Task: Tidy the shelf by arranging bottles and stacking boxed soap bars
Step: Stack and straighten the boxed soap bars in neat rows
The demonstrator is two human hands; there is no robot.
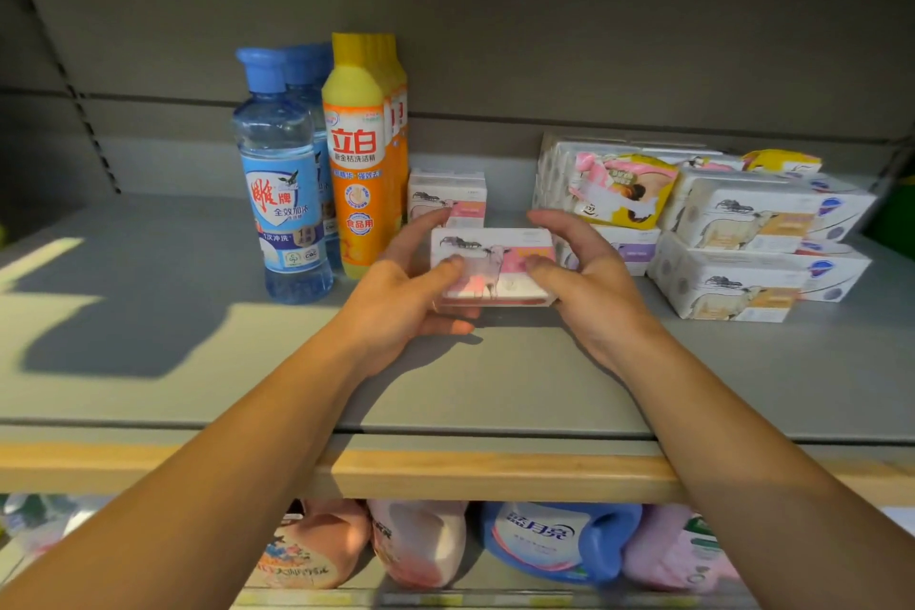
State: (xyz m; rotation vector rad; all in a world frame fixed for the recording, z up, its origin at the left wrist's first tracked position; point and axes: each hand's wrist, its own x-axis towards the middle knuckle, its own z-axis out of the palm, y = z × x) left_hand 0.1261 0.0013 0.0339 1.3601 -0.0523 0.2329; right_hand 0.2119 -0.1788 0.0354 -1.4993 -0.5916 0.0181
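At the bottom of the frame, pink and blue detergent pouches and jugs [559,540] are seen on a lower level beneath the wooden front edge of the grey metal shelf [198,362]. Just above centre, a white and pink boxed soap bar printed with a goat [492,265] is held between both hands: its left end is gripped by the curled fingers and thumb of the left hand [403,297], its right end by those of the right hand [589,282]. Directly behind it a matching soap box [448,196] is stood. Left of centre, blue-capped clear bottles [282,173] and yellow-capped orange bottles [361,149] are lined up. At the right, stacked white soap boxes [733,238] are piled.
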